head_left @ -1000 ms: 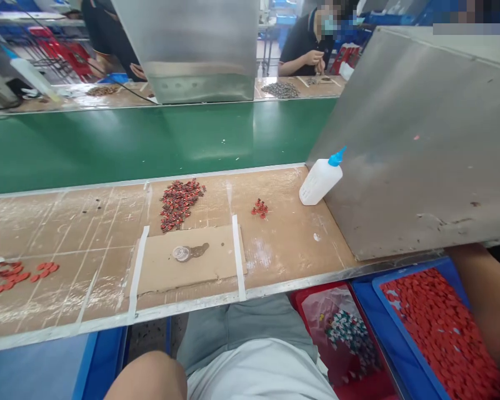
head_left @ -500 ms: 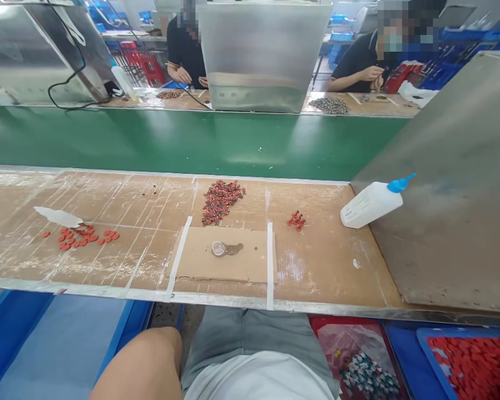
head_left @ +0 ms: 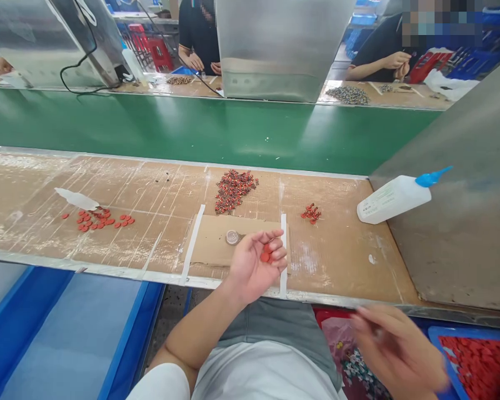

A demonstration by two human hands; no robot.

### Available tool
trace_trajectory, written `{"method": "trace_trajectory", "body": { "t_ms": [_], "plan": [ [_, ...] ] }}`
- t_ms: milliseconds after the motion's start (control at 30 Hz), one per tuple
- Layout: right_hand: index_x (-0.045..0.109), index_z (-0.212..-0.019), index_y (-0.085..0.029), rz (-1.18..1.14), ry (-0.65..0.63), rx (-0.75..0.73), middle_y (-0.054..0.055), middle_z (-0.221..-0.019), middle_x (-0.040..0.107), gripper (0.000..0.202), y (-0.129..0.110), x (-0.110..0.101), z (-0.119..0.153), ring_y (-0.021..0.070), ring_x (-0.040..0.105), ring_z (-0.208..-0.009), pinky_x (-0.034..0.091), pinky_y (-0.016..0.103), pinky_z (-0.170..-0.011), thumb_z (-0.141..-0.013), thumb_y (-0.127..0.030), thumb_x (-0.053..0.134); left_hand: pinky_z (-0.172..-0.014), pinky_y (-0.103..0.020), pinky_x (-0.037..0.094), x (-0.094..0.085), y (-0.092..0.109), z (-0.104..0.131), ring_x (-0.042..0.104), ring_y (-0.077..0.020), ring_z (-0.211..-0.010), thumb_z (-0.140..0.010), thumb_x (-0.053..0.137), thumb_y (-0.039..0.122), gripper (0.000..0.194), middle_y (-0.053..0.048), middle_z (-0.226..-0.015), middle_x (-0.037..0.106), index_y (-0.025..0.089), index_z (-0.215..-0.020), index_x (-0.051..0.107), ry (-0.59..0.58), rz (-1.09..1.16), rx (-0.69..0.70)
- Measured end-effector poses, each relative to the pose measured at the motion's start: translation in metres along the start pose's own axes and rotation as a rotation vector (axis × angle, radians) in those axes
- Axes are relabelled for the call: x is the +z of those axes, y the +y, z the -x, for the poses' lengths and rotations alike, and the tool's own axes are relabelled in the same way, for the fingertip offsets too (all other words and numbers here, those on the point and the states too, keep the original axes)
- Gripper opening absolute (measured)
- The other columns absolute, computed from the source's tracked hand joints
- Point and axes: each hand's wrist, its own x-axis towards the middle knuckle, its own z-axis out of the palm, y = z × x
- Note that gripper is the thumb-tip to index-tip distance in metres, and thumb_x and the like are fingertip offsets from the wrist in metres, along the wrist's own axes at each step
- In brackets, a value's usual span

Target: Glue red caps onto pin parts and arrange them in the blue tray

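Note:
My left hand (head_left: 256, 269) is turned palm up over the front of a cardboard pad (head_left: 210, 253), with its fingers curled round a few red discs (head_left: 266, 253). Just beyond it on the pad sits a small round cup (head_left: 232, 238). Smeared by motion, my right hand (head_left: 400, 350) is in front of the table edge at the lower right, near a blue tray (head_left: 435, 333) of red pieces; whether it holds anything is unclear. Behind the pad lies a heap of small red and dark parts (head_left: 233, 191). A smaller cluster of red parts (head_left: 311, 213) lies to its right.
Loose red discs (head_left: 95, 219) lie at left beside a white pointed tool or nozzle (head_left: 77, 199). A white bottle with a blue tip (head_left: 394, 200) leans against a metal panel (head_left: 462, 222) at right. Beyond the green belt (head_left: 183, 128), co-workers sit at another table.
Both my hands have come into view, the left above the pad with red discs, the right at the lower right. The camera view has shifted and tilted slightly.

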Motion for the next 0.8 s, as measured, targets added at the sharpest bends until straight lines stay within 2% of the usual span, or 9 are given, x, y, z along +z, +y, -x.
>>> {"method": "trace_trajectory", "body": {
  "t_ms": [33,67,167,267,400,533,667,800],
  "plan": [
    [0.070,-0.101,-0.030,0.015,-0.149,-0.135,0.005,-0.079,0.071,0.027,-0.001,0.020,-0.008,0.0181,0.065,-0.065,0.053,0.030,-0.055,-0.075,-0.025,0.078,-0.056,-0.019,0.047,-0.003,-0.004,-0.006,0.056,-0.0097,-0.061,-0.087,0.050,0.022,0.022,-0.003,-0.068,0.054,0.009,-0.091,0.068,0.049,0.045,0.020],
    [0.068,-0.110,-0.029,0.019,-0.233,-0.225,0.006,-0.084,0.072,0.037,-0.003,0.039,-0.017,0.0197,0.067,-0.068,0.054,0.032,-0.058,-0.076,-0.022,0.077,-0.064,-0.021,0.051,-0.007,-0.008,-0.010,0.061,-0.0121,-0.069,-0.086,0.050,0.021,0.025,-0.006,-0.074,0.060,0.007,-0.095,0.068,0.091,0.076,0.045],
    [0.061,-0.123,-0.027,-0.025,-0.365,-0.332,0.007,-0.094,0.070,0.043,-0.015,0.087,-0.043,0.0185,0.067,-0.078,0.054,0.031,-0.065,-0.082,-0.019,0.069,-0.088,-0.030,0.053,-0.016,-0.013,-0.008,0.067,-0.0210,-0.093,-0.087,0.047,0.023,0.031,-0.015,-0.095,0.068,0.003,-0.099,0.068,0.159,0.088,0.108],
    [0.061,-0.123,-0.024,-0.019,-0.430,-0.339,0.008,-0.101,0.069,0.039,-0.025,0.113,-0.062,0.0179,0.067,-0.083,0.054,0.029,-0.070,-0.085,-0.022,0.067,-0.099,-0.033,0.049,-0.020,-0.010,0.002,0.063,-0.0266,-0.112,-0.088,0.045,0.025,0.034,-0.019,-0.111,0.068,0.004,-0.101,0.069,0.136,0.071,0.163],
    [0.063,-0.122,-0.024,-0.098,-0.463,-0.276,0.007,-0.100,0.069,0.033,-0.026,0.124,-0.074,0.0147,0.065,-0.074,0.054,0.027,-0.068,-0.088,-0.023,0.063,-0.100,-0.031,0.048,-0.023,-0.001,0.009,0.058,-0.0278,-0.122,-0.088,0.046,0.025,0.036,-0.021,-0.121,0.065,0.003,-0.107,0.068,0.094,0.074,0.216],
    [0.068,-0.112,-0.025,-0.122,-0.493,-0.211,0.005,-0.089,0.065,0.024,-0.019,0.132,-0.077,0.0126,0.060,-0.067,0.051,0.026,-0.064,-0.090,-0.024,0.060,-0.101,-0.029,0.048,-0.026,0.004,0.007,0.053,-0.0277,-0.128,-0.089,0.044,0.023,0.037,-0.022,-0.128,0.062,0.003,-0.110,0.067,0.100,0.050,0.260],
    [0.071,-0.101,-0.024,-0.175,-0.534,-0.130,0.002,-0.082,0.062,0.014,-0.015,0.139,-0.075,0.0110,0.055,-0.062,0.048,0.025,-0.060,-0.089,-0.025,0.062,-0.107,-0.031,0.043,-0.028,0.003,0.004,0.052,-0.0274,-0.130,-0.089,0.043,0.021,0.036,-0.021,-0.128,0.062,0.003,-0.107,0.068,0.105,0.016,0.317],
    [0.070,-0.099,-0.023,-0.176,-0.560,-0.089,0.003,-0.085,0.064,0.013,-0.016,0.142,-0.076,0.0094,0.051,-0.057,0.045,0.025,-0.056,-0.088,-0.029,0.064,-0.107,-0.030,0.043,-0.029,0.002,0.002,0.052,-0.0261,-0.130,-0.088,0.044,0.021,0.035,-0.018,-0.128,0.063,0.007,-0.107,0.069,0.150,-0.025,0.339]
  ]
}}
